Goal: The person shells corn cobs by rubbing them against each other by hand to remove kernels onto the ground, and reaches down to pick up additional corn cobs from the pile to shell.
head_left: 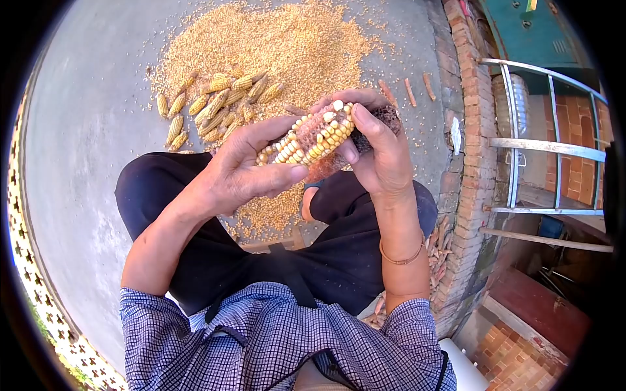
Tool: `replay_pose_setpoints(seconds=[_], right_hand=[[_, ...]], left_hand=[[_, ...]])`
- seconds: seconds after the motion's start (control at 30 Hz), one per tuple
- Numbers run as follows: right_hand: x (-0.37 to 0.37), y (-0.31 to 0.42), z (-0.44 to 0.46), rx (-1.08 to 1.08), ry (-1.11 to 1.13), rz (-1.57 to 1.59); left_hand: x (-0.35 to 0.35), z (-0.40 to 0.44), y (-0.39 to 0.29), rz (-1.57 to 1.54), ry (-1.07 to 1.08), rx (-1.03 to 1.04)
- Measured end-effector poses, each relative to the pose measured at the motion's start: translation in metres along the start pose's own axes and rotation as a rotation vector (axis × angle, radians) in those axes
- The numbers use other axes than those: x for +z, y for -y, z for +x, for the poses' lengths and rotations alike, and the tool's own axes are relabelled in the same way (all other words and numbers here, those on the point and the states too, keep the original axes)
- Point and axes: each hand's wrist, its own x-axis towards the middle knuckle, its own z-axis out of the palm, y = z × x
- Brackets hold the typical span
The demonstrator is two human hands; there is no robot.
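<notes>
A partly shelled corn cob, with yellow and white kernels on one side and bare reddish patches, is held between both hands above my lap. My left hand grips its lower left end with thumb and fingers. Around its upper right end is my right hand, thumb near the loose white kernels. A darker bare cob is also in my right hand, partly hidden behind the fingers and the kernelled cob. Beyond the hands lie a pile of unshelled cobs and a wide heap of loose kernels.
Several bare cobs lie on the concrete floor at the right, with more beside the brick edging. A metal railing stands beyond it. Under the hands are my crossed legs in dark trousers.
</notes>
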Motion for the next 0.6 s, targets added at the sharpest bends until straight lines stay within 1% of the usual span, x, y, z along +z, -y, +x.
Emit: replay_pose_setpoints(seconds=[0.1, 0.2, 0.23, 0.3, 0.4, 0.5, 0.53, 0.6], right_hand=[[-0.003, 0.0, 0.001, 0.006, 0.024, 0.01], [0.004, 0.002, 0.002, 0.017, -0.041, 0.082], [0.003, 0.001, 0.002, 0.003, -0.029, 0.076], [0.0, 0.0, 0.003, -0.026, -0.006, 0.065], [0.005, 0.001, 0.003, -0.056, -0.024, 0.043], [-0.001, -0.003, 0.002, -0.075, -0.065, -0.09], [0.0, -0.004, 0.002, -0.082, -0.074, -0.082], [0.003, -0.005, 0.003, -0.083, -0.09, -0.058]], left_hand=[[0.0, 0.0, -0.003, 0.011, 0.0, -0.011], [0.0, -0.001, -0.009, 0.041, 0.017, -0.025], [-0.001, -0.001, -0.011, 0.052, 0.026, -0.033], [-0.004, 0.0, -0.004, 0.195, 0.04, 0.122], [-0.006, 0.002, 0.004, 0.356, 0.037, 0.274], [-0.004, 0.003, 0.012, 0.448, 0.016, 0.343], [-0.004, 0.003, 0.013, 0.472, 0.008, 0.359], [-0.001, 0.0, 0.004, 0.467, 0.004, 0.262]])
